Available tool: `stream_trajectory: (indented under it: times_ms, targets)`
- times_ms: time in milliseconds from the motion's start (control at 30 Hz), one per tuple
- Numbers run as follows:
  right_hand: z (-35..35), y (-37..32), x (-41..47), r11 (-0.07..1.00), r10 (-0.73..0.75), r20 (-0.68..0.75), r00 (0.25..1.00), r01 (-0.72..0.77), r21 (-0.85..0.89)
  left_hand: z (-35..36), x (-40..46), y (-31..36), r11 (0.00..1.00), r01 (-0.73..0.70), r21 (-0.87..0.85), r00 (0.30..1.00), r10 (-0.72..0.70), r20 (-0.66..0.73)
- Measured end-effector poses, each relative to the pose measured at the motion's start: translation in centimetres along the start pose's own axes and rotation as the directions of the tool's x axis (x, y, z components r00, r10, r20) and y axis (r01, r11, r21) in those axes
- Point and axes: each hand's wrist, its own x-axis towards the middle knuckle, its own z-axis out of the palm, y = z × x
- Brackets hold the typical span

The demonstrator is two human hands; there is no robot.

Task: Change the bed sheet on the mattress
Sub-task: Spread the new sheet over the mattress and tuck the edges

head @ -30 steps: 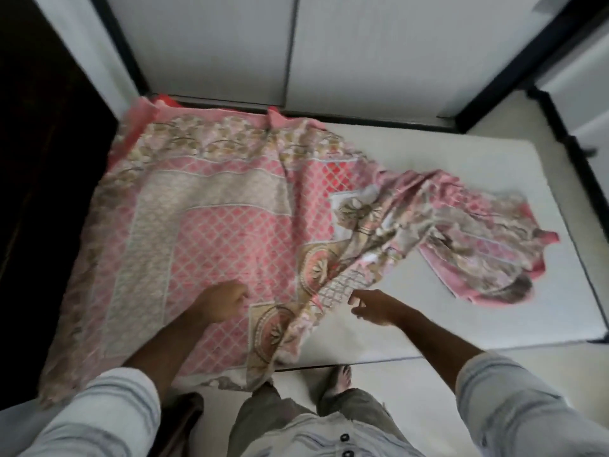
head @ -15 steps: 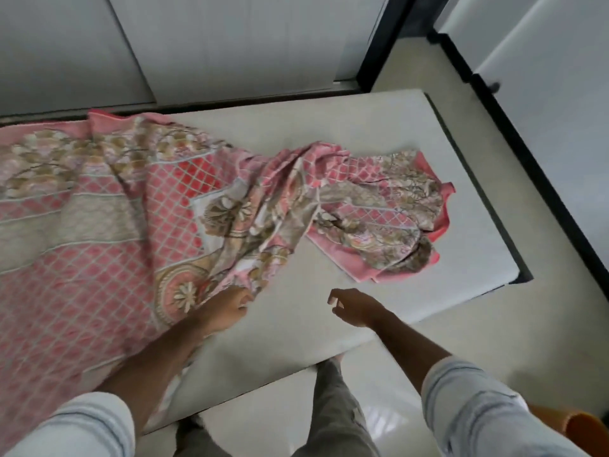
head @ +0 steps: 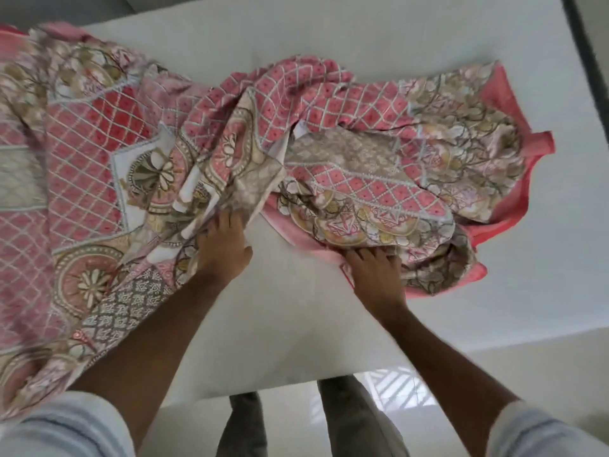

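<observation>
While both hands (head: 227, 249) (head: 375, 272) grip the sheet (head: 329, 103), bare mattress (head: 494, 308) flanks it.

No legible text, label, brand, number or sign appears anywhere in the view. The bed sheet (head: 230, 153) carries only printed ornament: floral medallions, lattice diamonds and scrollwork, none forming letters. The white mattress (head: 362, 44), from 12 to 3 o'clock, bears no readable marking.

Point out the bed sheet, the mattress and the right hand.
bed sheet (head: 362, 189), head view, bunched middle folds
mattress (head: 543, 258), head view, bare white top
right hand (head: 375, 272), head view, back of hand
</observation>
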Motion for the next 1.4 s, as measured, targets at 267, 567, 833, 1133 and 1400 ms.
stream_trajectory:
  times_ms: [267, 567, 833, 1133, 1400]
  targets:
    - [-13.9, 15.1, -3.3, 0.883, -0.469, 0.045, 0.882, 0.467, 0.042, -2.6, -1.8, 2.4, 0.998, -0.011, 0.067, 0.996, 0.006, 0.087]
    - [-12.3, 17.4, -12.5, 0.993, -0.103, 0.601, 0.792, 0.046, 0.109, -5.3, -5.1, 10.4, 0.887, -0.051, -0.459, 0.999, 0.038, -0.036]
    - [-14.5, 8.8, -9.2, 0.916, -0.181, 0.496, 0.849, -0.037, 0.399, -12.5, -11.7, 10.8, 0.774, -0.193, -0.603, 0.981, 0.162, -0.105]
    - [-7.5, 12.6, 0.2, 0.732, -0.335, 0.517, 0.787, -0.128, 0.669, -4.5, 0.4, 15.7, 0.568, 0.163, -0.807, 0.973, -0.229, 0.036]
    - [-9.3, 19.4, 2.5, 0.495, -0.331, 0.523, 0.786, -0.327, 0.805, -7.6, 0.0, 16.9, 0.844, 0.161, -0.512, 0.904, -0.333, -0.266]
